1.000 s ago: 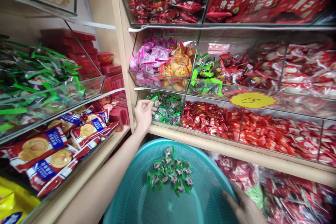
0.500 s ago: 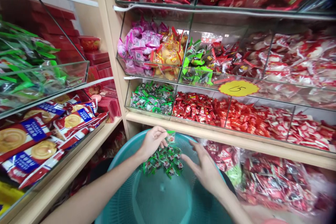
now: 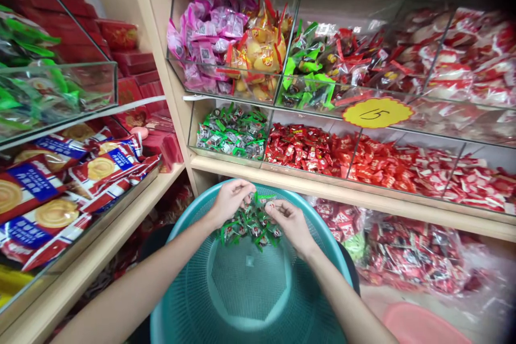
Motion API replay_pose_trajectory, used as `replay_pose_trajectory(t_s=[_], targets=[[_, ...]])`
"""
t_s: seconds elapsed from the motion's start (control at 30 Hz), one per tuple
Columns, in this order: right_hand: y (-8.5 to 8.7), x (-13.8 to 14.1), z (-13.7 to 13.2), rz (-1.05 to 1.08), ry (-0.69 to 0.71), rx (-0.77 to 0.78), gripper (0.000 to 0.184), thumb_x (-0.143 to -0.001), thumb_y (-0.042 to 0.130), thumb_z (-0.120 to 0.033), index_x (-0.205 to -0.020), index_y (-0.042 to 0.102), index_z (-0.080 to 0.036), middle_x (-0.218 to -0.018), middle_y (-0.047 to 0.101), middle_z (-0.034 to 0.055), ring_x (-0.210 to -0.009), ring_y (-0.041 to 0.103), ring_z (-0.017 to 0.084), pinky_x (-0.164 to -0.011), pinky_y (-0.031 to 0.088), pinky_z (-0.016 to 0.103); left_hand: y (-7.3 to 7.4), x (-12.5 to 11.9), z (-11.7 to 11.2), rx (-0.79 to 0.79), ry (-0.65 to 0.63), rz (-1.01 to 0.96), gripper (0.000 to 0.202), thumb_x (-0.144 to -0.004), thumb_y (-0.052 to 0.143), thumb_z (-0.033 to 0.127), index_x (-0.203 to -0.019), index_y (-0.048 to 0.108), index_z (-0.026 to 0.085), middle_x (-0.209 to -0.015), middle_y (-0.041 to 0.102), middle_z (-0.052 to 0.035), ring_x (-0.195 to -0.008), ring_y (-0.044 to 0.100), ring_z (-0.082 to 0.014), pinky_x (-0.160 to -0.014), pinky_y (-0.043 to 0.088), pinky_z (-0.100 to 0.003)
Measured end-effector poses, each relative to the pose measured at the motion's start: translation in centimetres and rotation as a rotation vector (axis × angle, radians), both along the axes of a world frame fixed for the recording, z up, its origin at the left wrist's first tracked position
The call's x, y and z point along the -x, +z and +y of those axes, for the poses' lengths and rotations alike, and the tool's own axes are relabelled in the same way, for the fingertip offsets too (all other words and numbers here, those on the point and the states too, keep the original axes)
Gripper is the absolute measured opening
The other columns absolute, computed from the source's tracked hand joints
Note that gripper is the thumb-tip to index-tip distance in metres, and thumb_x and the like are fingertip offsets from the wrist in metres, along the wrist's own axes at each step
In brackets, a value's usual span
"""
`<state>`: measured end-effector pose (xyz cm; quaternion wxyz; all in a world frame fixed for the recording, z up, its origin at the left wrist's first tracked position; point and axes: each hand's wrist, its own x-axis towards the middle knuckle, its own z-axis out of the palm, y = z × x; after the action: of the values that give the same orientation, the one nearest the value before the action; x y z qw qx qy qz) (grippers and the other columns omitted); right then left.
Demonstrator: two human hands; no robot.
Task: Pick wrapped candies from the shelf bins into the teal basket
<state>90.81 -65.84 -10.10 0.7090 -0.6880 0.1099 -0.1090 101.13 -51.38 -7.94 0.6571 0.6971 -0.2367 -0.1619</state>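
A teal plastic mesh basket (image 3: pixel 250 301) stands below the shelf, with a small heap of green-and-clear wrapped candies (image 3: pixel 250 228) against its far inner wall. Over the heap's left side, my left hand (image 3: pixel 231 203) is closed in a pinch, with a wrapped candy at its fingertips partly hidden. Opposite it, my right hand (image 3: pixel 292 224) is closed too, its thumb and fingers pinched on a small green-edged wrapper. The two hands' fingertips are a short way apart, just above the heap. The basket's floor shows through in front of the candies.
Just behind the basket, a shelf bin holds similar green candies (image 3: pixel 233 133), beside red wrapped candies (image 3: pixel 298 148). A yellow price tag (image 3: pixel 378 113) reads 15. Biscuit packs (image 3: pixel 99 169) fill the left shelf. Bagged candies (image 3: pixel 411 252) and a pink tub (image 3: pixel 423 325) are at right.
My right hand has moved in from the basket's right side, and its spread fingers have closed at the candies. My left hand stays near the heap. The view has tilted downward.
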Motion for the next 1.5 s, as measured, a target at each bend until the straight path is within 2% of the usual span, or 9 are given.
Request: replay_pose_trajectory(t_s=[0.13, 0.33, 0.5, 0.63, 0.73, 0.9, 1.1, 1.3, 1.5], targets=[[0.1, -0.1, 0.0, 0.011, 0.006, 0.01, 0.029, -0.067, 0.068, -0.043, -0.079, 0.063, -0.017, -0.072, 0.063, -0.0005, -0.065, 0.053, 0.011, -0.059, 0.041, 0.023, 0.1, -0.4, 0.4, -0.004, -0.003, 0.008, 0.028, -0.076, 0.057, 0.04, -0.083, 0.064, 0.014, -0.078, 0.063, -0.0033, -0.058, 0.053, -0.0092, -0.047, 0.039, -0.018], [-0.1, -0.2, 0.8, 0.01, 0.105, 0.059, 0.033, -0.07, 0.064, -0.047, -0.081, 0.062, -0.016, -0.069, 0.062, -0.0007, -0.061, 0.053, 0.011, -0.056, 0.041, 0.023, -0.3, 0.4, 0.1, -0.129, -0.222, 0.066, 0.024, -0.067, 0.067, 0.036, -0.078, 0.064, 0.014, -0.057, 0.058, 0.0033, -0.051, 0.049, -0.0079, -0.048, 0.038, -0.018], [-0.6, -0.4, 0.0, 0.018, -0.052, 0.281, 0.044, -0.075, 0.055, -0.053, -0.098, 0.058, -0.015, -0.076, 0.065, 0.0034, -0.061, 0.056, 0.014, -0.055, 0.044, 0.027, 0.9, -1.4, 1.7, -0.226, -0.065, 0.025, 0.014, -0.072, 0.06, 0.028, -0.07, 0.061, 0.014, -0.057, 0.057, 0.0025, -0.05, 0.052, -0.008, -0.045, 0.036, -0.016], [-1.3, -0.4, -1.0, -0.013, -0.12, 0.552, 0.04, -0.079, 0.05, -0.05, -0.095, 0.061, -0.015, -0.078, 0.066, 0.0055, -0.059, 0.054, 0.015, -0.056, 0.043, 0.028, 0.5, -3.0, 2.9, -0.502, 0.0, -0.091, 0.013, -0.076, 0.051, 0.018, -0.066, 0.058, 0.014, -0.049, 0.053, 0.004, -0.045, 0.054, -0.0085, -0.043, 0.034, -0.015], [-1.8, -0.4, -1.1, -0.002, -0.095, 0.58, 0.038, -0.081, 0.047, -0.048, -0.095, 0.061, -0.015, -0.079, 0.066, 0.0066, -0.059, 0.055, 0.015, -0.055, 0.044, 0.028, -0.5, -2.7, 2.9, -0.727, -0.013, -0.206, 0.017, -0.077, 0.046, 0.012, -0.066, 0.058, 0.014, -0.049, 0.054, 0.0026, -0.048, 0.058, -0.0112, -0.048, 0.039, -0.018], [-1.9, -0.5, -1.0, 0.023, -0.085, 0.599, 0.035, -0.081, 0.045, -0.043, -0.096, 0.06, -0.015, -0.082, 0.066, 0.0068, -0.064, 0.058, 0.017, -0.06, 0.046, 0.029, -0.9, -1.0, 2.2, -0.87, 0.048, -0.383, 0.015, -0.079, 0.046, 0.011, -0.076, 0.061, 0.015, -0.062, 0.062, -0.0049, -0.065, 0.063, -0.0189, -0.062, 0.043, -0.026], [-2.0, -0.5, -1.2, 0.024, -0.095, 0.562, 0.036, -0.08, 0.046, -0.043, -0.096, 0.06, -0.015, -0.081, 0.066, 0.0072, -0.061, 0.057, 0.017, -0.058, 0.046, 0.029, 0.6, 0.0, 2.0, -0.991, 0.083, -0.617, 0.013, -0.083, 0.046, 0.018, -0.085, 0.059, 0.017, -0.094, 0.062, -0.0095, -0.087, 0.062, -0.0211, -0.075, 0.043, -0.028], [-1.9, -0.5, -1.2, -0.019, -0.105, 0.491, 0.032, -0.078, 0.05, -0.042, -0.093, 0.061, -0.017, -0.087, 0.068, 0.0086, -0.071, 0.06, 0.021, -0.064, 0.048, 0.033, 1.5, -0.1, 2.2, -0.968, 0.019, -0.623, 0.013, -0.08, 0.051, 0.022, -0.083, 0.062, 0.017, -0.09, 0.063, -0.0116, -0.086, 0.061, -0.0254, -0.072, 0.043, -0.031], [-1.6, -0.5, -1.3, -0.038, -0.134, 0.476, 0.032, -0.079, 0.05, -0.044, -0.093, 0.061, -0.017, -0.082, 0.067, 0.0069, -0.062, 0.056, 0.019, -0.061, 0.045, 0.033, 7.8, -5.1, 3.0, -0.687, 0.265, -0.673, 0.02, -0.08, 0.046, 0.02, -0.069, 0.063, 0.018, -0.069, 0.065, -0.0054, -0.069, 0.061, -0.019, -0.065, 0.042, -0.026]])
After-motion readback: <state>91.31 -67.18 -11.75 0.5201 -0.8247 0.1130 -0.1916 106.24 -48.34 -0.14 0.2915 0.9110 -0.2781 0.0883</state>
